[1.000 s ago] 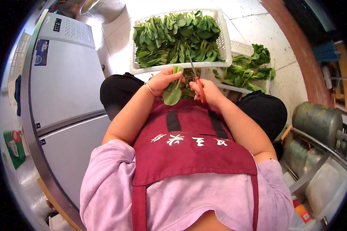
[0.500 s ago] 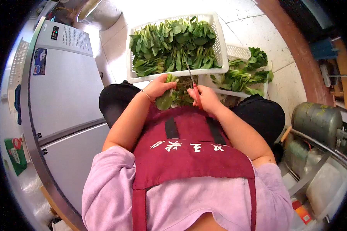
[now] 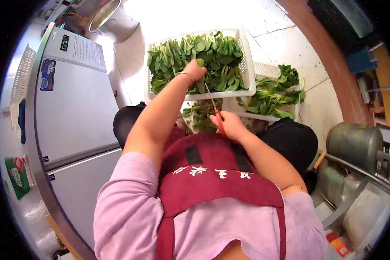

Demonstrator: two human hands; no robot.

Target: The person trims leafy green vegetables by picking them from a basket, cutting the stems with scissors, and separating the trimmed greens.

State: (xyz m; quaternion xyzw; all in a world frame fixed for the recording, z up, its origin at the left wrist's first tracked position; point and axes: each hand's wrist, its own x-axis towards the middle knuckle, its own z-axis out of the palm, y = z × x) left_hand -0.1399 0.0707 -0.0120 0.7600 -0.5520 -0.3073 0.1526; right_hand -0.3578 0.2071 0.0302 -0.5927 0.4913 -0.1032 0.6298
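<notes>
My left hand point(image 3: 194, 71) is over the white plastic basket point(image 3: 248, 67), its fingers closed around a stalk of leafy greens point(image 3: 200, 63). Rows of the same greens point(image 3: 171, 54) fill that basket. Close to my lap, my right hand point(image 3: 233, 125) grips red-handled scissors point(image 3: 221, 122), whose blades point up toward the basket's near rim. Between my knees lies a heap of leafy scraps point(image 3: 203, 115), partly hidden by the scissors and the basket.
Right of the basket, a lower white tray point(image 3: 264, 115) bears more loose greens point(image 3: 273, 95). A grey refrigerator point(image 3: 80, 104) stands at the left, with a large metal pot point(image 3: 119, 21) beyond it. At the right are a gas cylinder point(image 3: 355, 141) and a metal rack point(image 3: 364, 173).
My left hand has moved forward from my lap to above the basket, carrying the greens. My right hand stays near my lap with the scissors. The view has shifted slightly.
</notes>
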